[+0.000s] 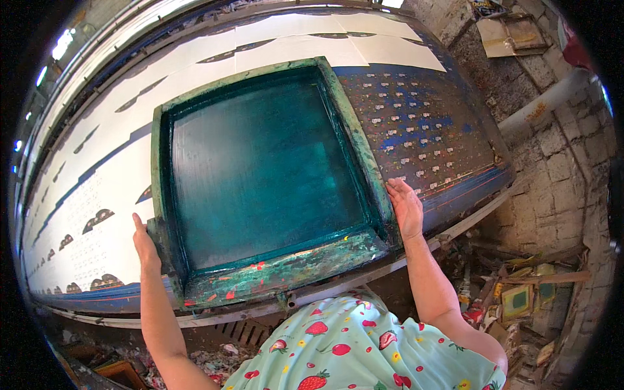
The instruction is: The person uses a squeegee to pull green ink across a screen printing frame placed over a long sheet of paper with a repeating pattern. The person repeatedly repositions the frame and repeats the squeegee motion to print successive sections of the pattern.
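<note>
A large screen-printing frame (260, 169) with a teal screen and a paint-stained green border lies on the long printing table (474, 159). My left hand (144, 237) is beside the frame's lower left corner, fingers extended, near a dark fitting on its side. My right hand (406, 205) is at the frame's right edge, fingers loosely spread and touching it, not visibly wrapped round it. White printed sheets (84, 195) cover the table to the left of and behind the frame. Right of it, the dark table surface carries rows of small pale marks.
A metal rail (481, 211) runs along the near table edge. A rusty pipe (539, 110) juts out at the right over a paved floor (552, 169). Wooden frames and debris (520, 299) lie at the lower right, with a cardboard piece (510, 36) at the upper right.
</note>
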A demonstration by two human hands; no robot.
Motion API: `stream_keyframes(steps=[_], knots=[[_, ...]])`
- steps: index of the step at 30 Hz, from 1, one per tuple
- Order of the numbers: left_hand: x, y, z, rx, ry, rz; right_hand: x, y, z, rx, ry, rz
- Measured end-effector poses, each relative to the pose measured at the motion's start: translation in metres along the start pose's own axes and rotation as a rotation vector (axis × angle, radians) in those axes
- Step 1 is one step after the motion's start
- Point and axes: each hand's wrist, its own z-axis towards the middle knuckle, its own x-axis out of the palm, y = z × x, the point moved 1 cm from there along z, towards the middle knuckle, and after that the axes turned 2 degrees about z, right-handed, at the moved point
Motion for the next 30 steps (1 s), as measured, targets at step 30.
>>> stream_keyframes(steps=[30], knots=[[0.036, -0.155, -0.167, -0.015, 0.389, -0.207, -0.067, 0.26, -0.067, -0.171, 0.111, 0.233]])
